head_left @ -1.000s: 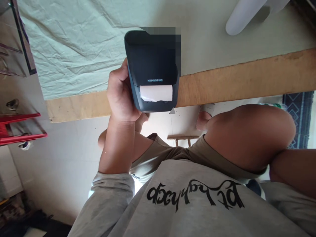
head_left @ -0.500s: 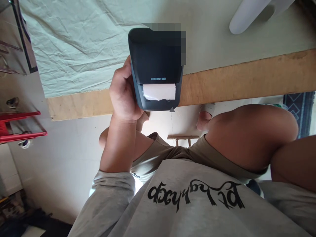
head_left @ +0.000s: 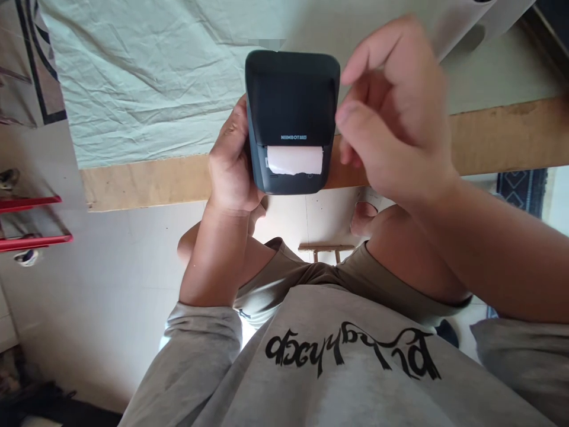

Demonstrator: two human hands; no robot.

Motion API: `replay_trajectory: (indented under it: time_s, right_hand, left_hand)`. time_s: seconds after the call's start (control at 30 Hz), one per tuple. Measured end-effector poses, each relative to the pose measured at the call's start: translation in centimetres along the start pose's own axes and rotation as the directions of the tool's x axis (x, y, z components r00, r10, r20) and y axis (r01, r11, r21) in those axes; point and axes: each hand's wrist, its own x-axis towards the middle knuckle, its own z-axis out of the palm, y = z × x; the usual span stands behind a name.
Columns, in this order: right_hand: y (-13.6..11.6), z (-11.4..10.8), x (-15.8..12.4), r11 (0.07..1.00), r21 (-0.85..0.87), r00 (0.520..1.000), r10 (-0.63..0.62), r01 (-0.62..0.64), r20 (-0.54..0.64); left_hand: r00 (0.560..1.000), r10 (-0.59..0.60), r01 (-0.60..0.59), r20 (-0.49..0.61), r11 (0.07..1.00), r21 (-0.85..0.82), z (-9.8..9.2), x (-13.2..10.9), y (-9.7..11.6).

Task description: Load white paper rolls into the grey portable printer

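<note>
A dark label printer marked NIIMBOT is held up near the table's front edge. My left hand is closed around its left side, with the fingers hidden behind it. A strip of white label paper sticks out of the slot below the lid, its lower edge ragged. Close to the printer's right edge is my right hand, thumb and forefinger apart, the other fingers loosely curled. It holds nothing; whether the thumb tip touches the printer I cannot tell.
A pale green cloth covers the table, whose wooden edge shows in front. A white cylindrical object lies at the upper right. Red rails stand at the left, and a small wooden stool is on the floor below.
My right hand has come into view from the right and is now beside the printer. The printer and my left hand have shifted slightly to the right in the picture.
</note>
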Motion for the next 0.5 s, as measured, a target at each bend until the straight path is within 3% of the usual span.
replay_trajectory:
  time_s: [0.2,0.43,0.5]
  right_hand:
    - [1.6,0.9,0.5,0.999,-0.017,0.997,-0.037,0.038,0.068]
    - [1.8,0.8,0.7,0.994,-0.032,0.988,-0.096,0.100,0.122]
    - [2.0,0.7,0.8,0.990,-0.079,0.986,-0.108,0.119,0.129]
  left_hand:
    - [0.960,0.236,-0.250,0.154,0.965,0.078,-0.4,0.4,-0.4]
    - [0.917,0.354,-0.365,0.185,0.930,0.031,-0.2,0.4,-0.6]
    - [0.923,0.327,-0.339,0.201,0.940,0.028,-0.2,0.3,-0.5]
